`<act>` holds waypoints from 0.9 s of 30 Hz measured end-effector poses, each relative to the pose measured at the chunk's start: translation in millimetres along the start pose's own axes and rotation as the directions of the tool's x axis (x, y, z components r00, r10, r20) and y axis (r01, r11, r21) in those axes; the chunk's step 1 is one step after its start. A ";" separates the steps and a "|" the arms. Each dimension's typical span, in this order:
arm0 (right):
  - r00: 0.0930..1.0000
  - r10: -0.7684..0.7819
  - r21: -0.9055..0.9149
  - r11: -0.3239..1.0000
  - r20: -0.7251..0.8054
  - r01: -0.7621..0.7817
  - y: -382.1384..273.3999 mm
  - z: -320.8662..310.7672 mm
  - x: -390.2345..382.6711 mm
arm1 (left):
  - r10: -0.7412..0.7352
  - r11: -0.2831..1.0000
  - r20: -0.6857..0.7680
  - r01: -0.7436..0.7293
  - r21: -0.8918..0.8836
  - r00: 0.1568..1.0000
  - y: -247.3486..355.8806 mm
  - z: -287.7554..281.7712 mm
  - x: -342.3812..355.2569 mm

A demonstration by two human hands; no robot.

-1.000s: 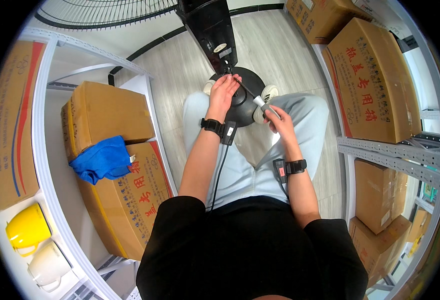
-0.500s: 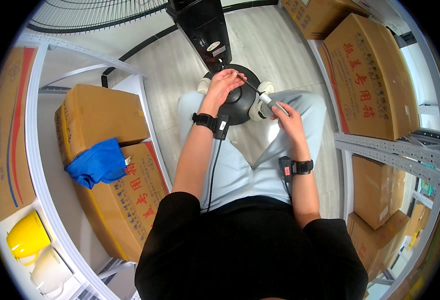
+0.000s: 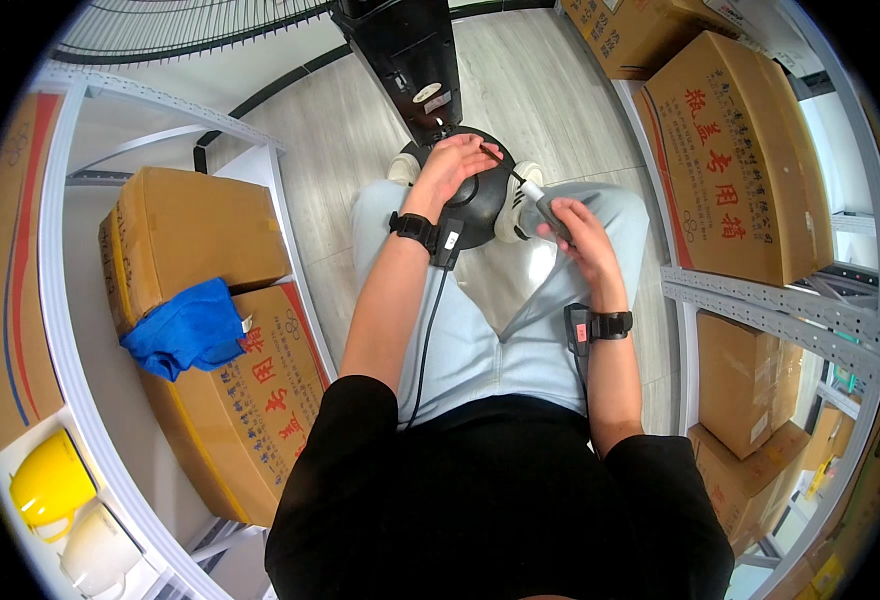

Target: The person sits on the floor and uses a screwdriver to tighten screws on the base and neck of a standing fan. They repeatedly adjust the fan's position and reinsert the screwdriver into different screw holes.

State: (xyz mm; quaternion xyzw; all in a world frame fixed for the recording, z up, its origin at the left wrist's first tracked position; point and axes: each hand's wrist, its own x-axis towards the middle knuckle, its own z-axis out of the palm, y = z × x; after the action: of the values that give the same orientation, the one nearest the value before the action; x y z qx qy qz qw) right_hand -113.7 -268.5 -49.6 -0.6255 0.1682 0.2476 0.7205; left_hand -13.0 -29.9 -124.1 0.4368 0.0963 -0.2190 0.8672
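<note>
The right hand [image 3: 572, 225] grips a screwdriver [image 3: 530, 190] whose tip meets the round black fan base [image 3: 480, 200] between the feet, while the left hand [image 3: 450, 165] lies curled on that base. Cardboard boxes [image 3: 720, 150] and metal shelving [image 3: 760, 300] crowd both sides; a blue cloth [image 3: 185, 330] and yellow mug [image 3: 50, 480] sit left.

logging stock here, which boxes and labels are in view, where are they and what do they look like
Cardboard box: left shelf, brown, plain top.
Larger carton: left, below it, brown with red characters; blue cloth lies on it.
Big carton: right shelf, brown, red characters.
Upper carton: top right, brown.
Small box: lower right shelf, brown.
Stickers: white, on the black fan column.
</note>
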 end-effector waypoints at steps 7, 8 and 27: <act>0.980 -0.159 -0.264 0.957 -0.119 0.123 24.4 17.3 27.7 | 0.083 0.925 -0.203 -0.151 -0.348 0.976 -15.0 3.7 11.4; 0.983 -0.142 -0.271 0.957 -0.116 0.106 25.1 17.4 29.5 | 0.101 0.921 -0.215 -0.173 -0.348 0.971 -16.4 6.2 13.0; 0.991 -0.102 -0.059 0.994 -0.085 0.097 30.9 36.1 67.5 | 0.068 0.930 -0.243 -0.150 -0.337 0.968 -14.1 9.3 13.3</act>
State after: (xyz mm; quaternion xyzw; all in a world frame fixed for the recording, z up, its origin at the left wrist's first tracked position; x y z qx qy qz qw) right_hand -78.3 -220.2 -106.3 -0.6628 0.1615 0.1882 0.7065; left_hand -8.0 -48.7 -133.4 0.3013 0.2077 -0.0982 0.9255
